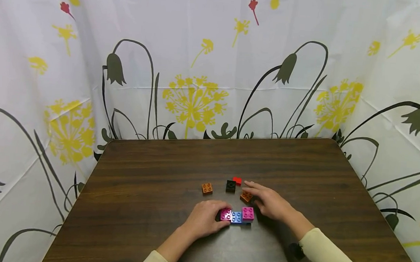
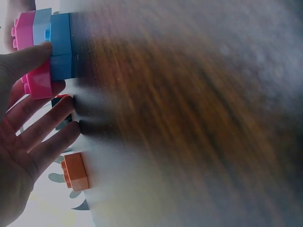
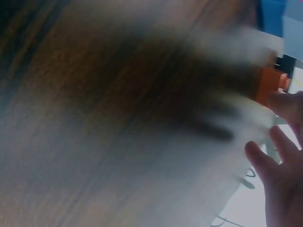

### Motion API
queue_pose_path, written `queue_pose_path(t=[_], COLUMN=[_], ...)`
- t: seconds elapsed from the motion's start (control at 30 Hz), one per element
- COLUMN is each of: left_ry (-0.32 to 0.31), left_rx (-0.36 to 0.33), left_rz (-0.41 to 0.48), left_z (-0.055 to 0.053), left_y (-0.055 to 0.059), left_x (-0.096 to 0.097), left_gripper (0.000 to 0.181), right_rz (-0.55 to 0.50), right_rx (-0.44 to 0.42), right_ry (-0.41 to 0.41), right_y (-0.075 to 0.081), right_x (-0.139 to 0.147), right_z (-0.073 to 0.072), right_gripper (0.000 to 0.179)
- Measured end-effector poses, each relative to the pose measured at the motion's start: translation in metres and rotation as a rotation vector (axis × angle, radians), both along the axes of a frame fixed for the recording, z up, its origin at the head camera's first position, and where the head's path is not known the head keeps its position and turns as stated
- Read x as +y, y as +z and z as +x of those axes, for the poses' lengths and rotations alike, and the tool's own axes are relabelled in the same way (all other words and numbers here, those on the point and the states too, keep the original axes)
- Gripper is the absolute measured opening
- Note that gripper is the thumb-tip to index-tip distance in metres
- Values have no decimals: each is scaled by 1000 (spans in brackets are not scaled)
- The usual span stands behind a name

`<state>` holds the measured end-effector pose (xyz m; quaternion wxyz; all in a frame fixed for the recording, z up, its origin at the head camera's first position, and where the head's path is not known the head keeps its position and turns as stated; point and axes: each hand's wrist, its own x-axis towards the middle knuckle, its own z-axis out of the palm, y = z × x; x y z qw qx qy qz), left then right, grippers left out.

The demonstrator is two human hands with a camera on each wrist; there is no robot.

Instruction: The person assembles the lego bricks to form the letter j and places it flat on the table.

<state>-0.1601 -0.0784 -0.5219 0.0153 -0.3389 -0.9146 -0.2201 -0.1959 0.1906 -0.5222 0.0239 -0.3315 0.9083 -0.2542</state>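
In the head view, my left hand point(image 1: 204, 218) pinches a pink toy building brick point(image 1: 225, 214) between thumb and index finger. That brick is the left end of a small assembly, with blue bricks point(image 1: 236, 217) below and a second pink brick point(image 1: 248, 213) on the right end. The left wrist view shows the thumb across the pink brick point(image 2: 40, 85) and blue brick point(image 2: 61, 47), other fingers spread. My right hand point(image 1: 271, 203), fingers extended, reaches over an orange brick point(image 1: 246, 196), partly covering it. In the right wrist view a fingertip overlaps the orange brick point(image 3: 267, 85).
A black brick point(image 1: 230, 186) and a red brick point(image 1: 237, 181) lie just behind the assembly. Another orange brick point(image 1: 207, 188) sits farther left. The brown wooden table point(image 1: 145, 216) ends at a flower-patterned white curtain point(image 1: 200, 65).
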Motion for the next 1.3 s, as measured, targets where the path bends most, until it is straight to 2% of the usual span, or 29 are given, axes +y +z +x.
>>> queue_pose_path(t=[0.27,0.77,1.03,1.3], left_ry=[-3,-1,-6,-3], left_rx=[4,-9,-31,-20], left_rz=[12,20,12,6], left_z=[1,0,0,0], left_y=[-1,-1,1,1], left_x=[0,0,0,1], left_gripper=[34,34,34,34], right_rz=[-8,-21,-85,-143], right_rx=[37,37,51,81], right_ry=[-37,-121,-125,-143], right_y=[-11,-7,3,25], right_x=[-3,-3,-3,-5], right_z=[-6,-7,-2,6], right_gripper=[44,34,32,33])
